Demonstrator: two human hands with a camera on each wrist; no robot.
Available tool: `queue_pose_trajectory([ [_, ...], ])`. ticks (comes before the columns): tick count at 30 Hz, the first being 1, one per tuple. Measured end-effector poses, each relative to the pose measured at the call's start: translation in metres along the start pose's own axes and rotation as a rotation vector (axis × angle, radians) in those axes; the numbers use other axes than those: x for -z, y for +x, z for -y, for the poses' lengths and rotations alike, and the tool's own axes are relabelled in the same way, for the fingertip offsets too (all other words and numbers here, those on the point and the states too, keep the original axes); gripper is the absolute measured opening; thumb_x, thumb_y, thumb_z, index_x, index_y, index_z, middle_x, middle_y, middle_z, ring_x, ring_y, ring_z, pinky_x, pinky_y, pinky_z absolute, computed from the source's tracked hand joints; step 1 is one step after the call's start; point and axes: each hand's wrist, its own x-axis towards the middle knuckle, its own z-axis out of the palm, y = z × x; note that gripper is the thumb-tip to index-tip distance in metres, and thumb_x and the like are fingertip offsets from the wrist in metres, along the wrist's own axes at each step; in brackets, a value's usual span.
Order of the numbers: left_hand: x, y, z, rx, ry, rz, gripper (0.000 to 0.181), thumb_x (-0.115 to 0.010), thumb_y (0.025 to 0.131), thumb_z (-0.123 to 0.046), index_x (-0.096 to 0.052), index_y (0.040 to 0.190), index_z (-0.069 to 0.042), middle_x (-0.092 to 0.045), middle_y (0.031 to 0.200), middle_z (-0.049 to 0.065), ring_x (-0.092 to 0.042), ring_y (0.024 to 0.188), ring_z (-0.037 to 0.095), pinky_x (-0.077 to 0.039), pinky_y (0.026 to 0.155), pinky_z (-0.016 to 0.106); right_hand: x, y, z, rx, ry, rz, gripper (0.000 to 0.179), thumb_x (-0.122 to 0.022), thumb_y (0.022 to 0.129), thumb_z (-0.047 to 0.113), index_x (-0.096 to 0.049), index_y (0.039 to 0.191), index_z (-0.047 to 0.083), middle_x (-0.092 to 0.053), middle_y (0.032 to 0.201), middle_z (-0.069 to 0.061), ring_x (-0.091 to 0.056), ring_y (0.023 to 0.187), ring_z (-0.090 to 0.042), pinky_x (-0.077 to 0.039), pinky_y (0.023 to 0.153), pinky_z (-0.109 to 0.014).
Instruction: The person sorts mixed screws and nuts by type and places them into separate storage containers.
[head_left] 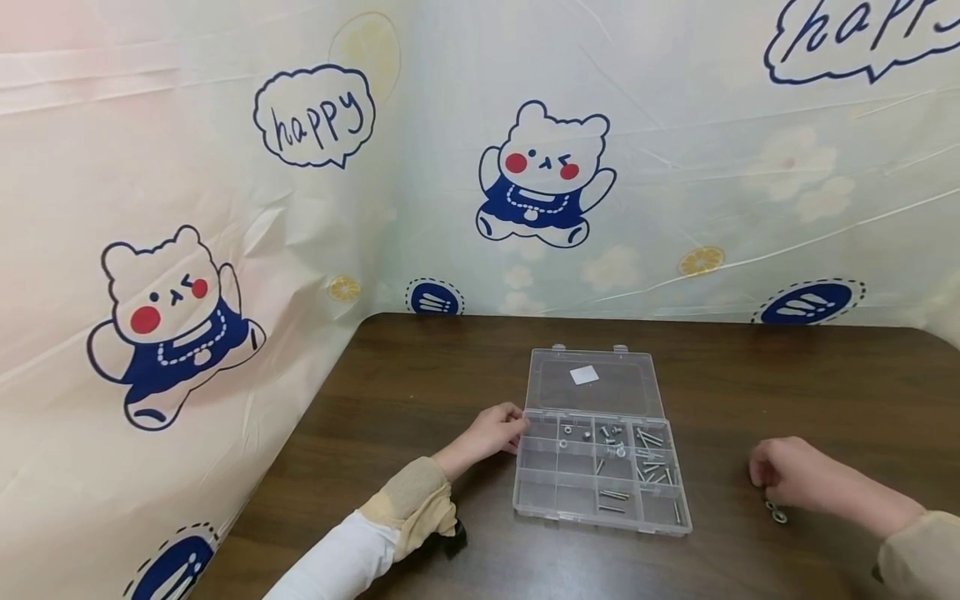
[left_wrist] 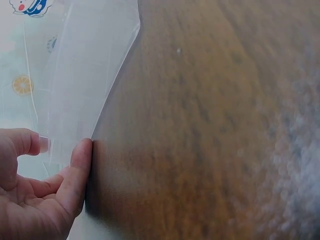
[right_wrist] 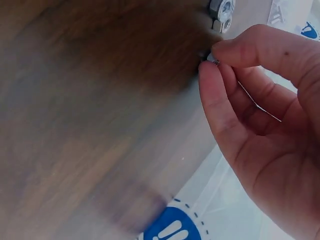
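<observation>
A clear plastic compartment box (head_left: 536,496) lies on the table with its lid (head_left: 592,392) folded back. My left hand (head_left: 495,429) grips the box's left side near the hinge; in the left wrist view, thumb and fingers (left_wrist: 80,155) are on either side of the clear plastic. Right of the box, my right hand (head_left: 795,473) is low over the table. Between its thumb and forefinger it pinches a small metal piece (right_wrist: 212,58), mostly hidden, perhaps a nut. Beside those fingertips, hex nuts (right_wrist: 223,9) lie on the wood.
Several screws (head_left: 651,439) and a few nuts (head_left: 567,430) sit in the box's compartments. A white label (head_left: 584,375) is on the lid. The brown table (head_left: 442,367) meets a printed curtain (head_left: 675,167) at the back and left.
</observation>
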Motion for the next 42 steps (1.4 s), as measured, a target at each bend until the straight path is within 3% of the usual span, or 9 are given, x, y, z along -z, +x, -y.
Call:
queue_pose_trajectory([
  [6, 0.0, 0.002, 0.002, 0.005, -0.004, 0.002, 0.021, -0.052, 0.089, -0.012, -0.054, 0.098, 0.008, -0.054, 0.075, 0.008, -0.055, 0.062, 0.012, -0.056, 0.059, 0.029, 0.006, 0.012, 0.015, 0.129, -0.007, -0.113, 0.033, -0.063, 0.056, -0.009, -0.049, 0.068, 0.018, -0.039, 0.066, 0.013, -0.035, 0.058, 0.002, -0.032, 0.044, -0.017],
  [11, 0.0, 0.003, 0.004, -0.004, -0.004, 0.003, 0.022, -0.052, 0.089, -0.012, -0.053, 0.099, 0.008, -0.054, 0.075, 0.008, -0.055, 0.062, 0.013, -0.056, 0.059, 0.03, 0.016, 0.027, 0.031, 0.257, -0.071, -0.277, 0.036, -0.066, 0.054, -0.01, -0.05, 0.068, 0.019, -0.039, 0.067, 0.016, -0.036, 0.059, 0.004, -0.034, 0.044, -0.015],
  [16, -0.001, 0.004, 0.004, -0.003, -0.011, 0.005, 0.022, -0.052, 0.089, -0.012, -0.053, 0.099, 0.008, -0.054, 0.075, 0.008, -0.054, 0.061, 0.012, -0.056, 0.059, 0.029, 0.023, 0.037, 0.046, 0.3, -0.079, -0.356, 0.035, -0.067, 0.055, -0.01, -0.053, 0.07, 0.017, -0.043, 0.07, 0.015, -0.039, 0.062, 0.003, -0.038, 0.045, -0.016],
  [23, -0.001, 0.004, 0.002, -0.005, -0.011, 0.004, 0.021, -0.051, 0.09, -0.011, -0.053, 0.098, 0.008, -0.053, 0.074, 0.007, -0.054, 0.06, 0.011, -0.056, 0.058, 0.029, 0.033, 0.05, 0.068, 0.239, -0.049, -0.317, 0.03, -0.069, 0.062, -0.008, -0.056, 0.075, 0.016, -0.048, 0.074, 0.013, -0.044, 0.065, -0.001, -0.045, 0.05, -0.017],
  [30, 0.0, 0.003, 0.004, -0.011, 0.0, 0.003, 0.021, -0.052, 0.089, -0.012, -0.053, 0.098, 0.008, -0.054, 0.074, 0.007, -0.054, 0.061, 0.012, -0.056, 0.059, 0.029, 0.036, 0.07, 0.09, 0.296, -0.016, -0.319, 0.027, -0.068, 0.064, -0.009, -0.056, 0.074, 0.013, -0.05, 0.073, 0.008, -0.049, 0.066, -0.004, -0.05, 0.054, -0.018],
  [35, 0.0, 0.003, 0.005, -0.005, 0.001, 0.001, 0.021, -0.052, 0.089, -0.012, -0.054, 0.098, 0.008, -0.054, 0.074, 0.007, -0.055, 0.062, 0.012, -0.056, 0.059, 0.029, 0.038, 0.087, 0.107, 0.318, 0.002, -0.246, 0.024, -0.068, 0.068, -0.008, -0.058, 0.076, 0.011, -0.051, 0.074, 0.005, -0.049, 0.066, -0.006, -0.05, 0.055, -0.02],
  [42, -0.001, 0.003, 0.005, -0.01, -0.013, -0.006, 0.021, -0.052, 0.089, -0.011, -0.054, 0.098, 0.008, -0.054, 0.073, 0.007, -0.055, 0.062, 0.012, -0.056, 0.058, 0.028, 0.031, 0.114, 0.123, 0.411, -0.006, -0.204, 0.021, -0.065, 0.07, -0.01, -0.059, 0.073, 0.01, -0.05, 0.073, 0.003, -0.048, 0.064, -0.006, -0.047, 0.053, -0.018],
])
